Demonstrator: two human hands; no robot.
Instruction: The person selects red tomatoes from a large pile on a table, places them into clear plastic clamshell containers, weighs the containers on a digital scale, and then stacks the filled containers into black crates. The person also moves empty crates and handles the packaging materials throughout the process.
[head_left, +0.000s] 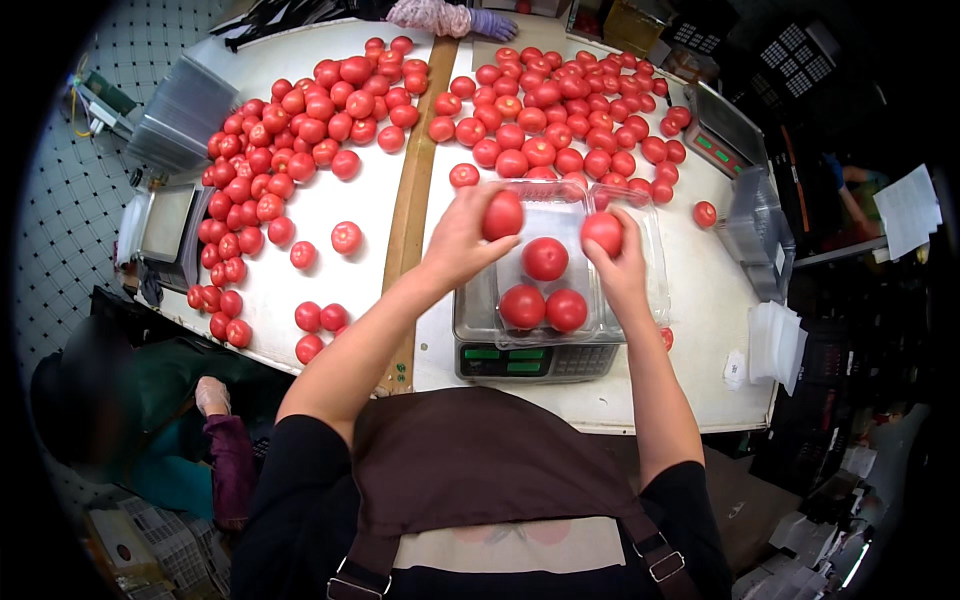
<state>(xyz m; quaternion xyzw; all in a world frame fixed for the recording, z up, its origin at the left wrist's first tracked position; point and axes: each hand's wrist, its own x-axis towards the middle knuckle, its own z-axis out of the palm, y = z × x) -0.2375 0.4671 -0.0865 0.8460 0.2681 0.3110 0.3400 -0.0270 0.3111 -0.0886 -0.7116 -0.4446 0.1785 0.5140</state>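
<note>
My left hand (469, 236) grips a red tomato (502, 216) over the left side of a clear plastic clamshell box (510, 262). Another tomato (602, 234) is held in my right hand (624, 270), near the seam between the box and its opened lid (652, 277). Three tomatoes lie inside the box: one in the middle (545, 259) and two side by side at the near end (522, 307). Beneath the box is a digital weighing scale (469, 322) with lit green displays. Whether either held tomato touches the box, I cannot tell.
Tomatoes are heaped on the left (311, 129) and right (555, 112) of a wooden divider (420, 172). Stacked clear boxes (757, 232) and a second scale (724, 131) stand at the right. A gloved hand (493, 24) rests at the far edge; a person (172, 405) is at lower left.
</note>
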